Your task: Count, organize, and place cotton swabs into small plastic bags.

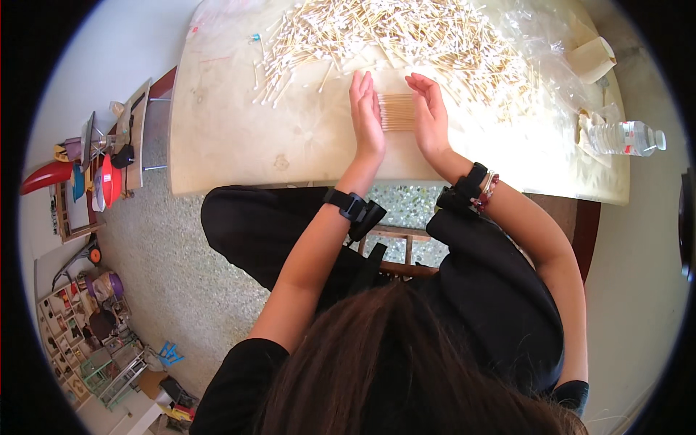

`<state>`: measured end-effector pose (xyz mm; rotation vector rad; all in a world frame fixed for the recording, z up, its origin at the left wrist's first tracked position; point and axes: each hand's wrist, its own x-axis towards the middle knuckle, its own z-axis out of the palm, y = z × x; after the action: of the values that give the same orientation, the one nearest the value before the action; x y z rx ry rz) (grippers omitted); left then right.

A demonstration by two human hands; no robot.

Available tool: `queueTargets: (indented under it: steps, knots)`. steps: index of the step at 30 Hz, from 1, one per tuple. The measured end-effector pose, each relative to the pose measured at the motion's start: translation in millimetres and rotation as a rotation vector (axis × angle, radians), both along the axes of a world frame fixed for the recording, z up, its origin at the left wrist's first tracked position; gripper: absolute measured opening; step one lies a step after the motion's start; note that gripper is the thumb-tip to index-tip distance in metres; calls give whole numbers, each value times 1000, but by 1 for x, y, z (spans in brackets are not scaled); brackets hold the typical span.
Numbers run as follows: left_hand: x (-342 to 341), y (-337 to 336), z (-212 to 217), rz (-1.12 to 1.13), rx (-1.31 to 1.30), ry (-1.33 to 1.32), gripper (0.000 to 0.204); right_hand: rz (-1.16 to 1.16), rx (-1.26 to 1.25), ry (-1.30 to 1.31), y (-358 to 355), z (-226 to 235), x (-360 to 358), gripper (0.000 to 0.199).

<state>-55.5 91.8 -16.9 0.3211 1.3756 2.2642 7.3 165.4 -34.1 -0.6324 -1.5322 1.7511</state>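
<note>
A flat row of cotton swabs [397,116] lies side by side on the pale tabletop, their sticks pointing left and right. My left hand [367,119] stands on edge at the row's left end, fingers stretched out, palm against or very near the white tips. At the right end, my right hand [432,122] faces it with fingers extended and slightly bent, hiding the swab tips there. Neither hand is wrapped round anything. Beyond them spreads a big loose heap of cotton swabs [391,32], tangled in all directions.
On the table [232,145], a clear plastic bottle [629,138] lies on its side at the right edge. Behind it are clear plastic bags [536,36] and a cream-coloured roll or cup [591,59]. A small blue-green object [256,37] sits left of the heap.
</note>
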Motion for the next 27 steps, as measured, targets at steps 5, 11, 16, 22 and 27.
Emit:
queueTargets:
  steps: [5,11,16,22,27]
  knots:
    - [-13,-32,5,-125,-432,775,51,190,578,-286,12,37,30,47]
    - [1,-42,-5,-284,-1012,1297,55,414,1297,-646,14,26,52,56]
    - [9,-40,-7,-262,-1054,1291,56,389,1478,-806,14,17,53,67]
    - [7,-39,-6,-275,-1061,1292,56,377,1533,-847,16,19,50,73]
    - [4,-42,-8,-306,-1012,1281,55,422,1508,-840,16,19,52,73]
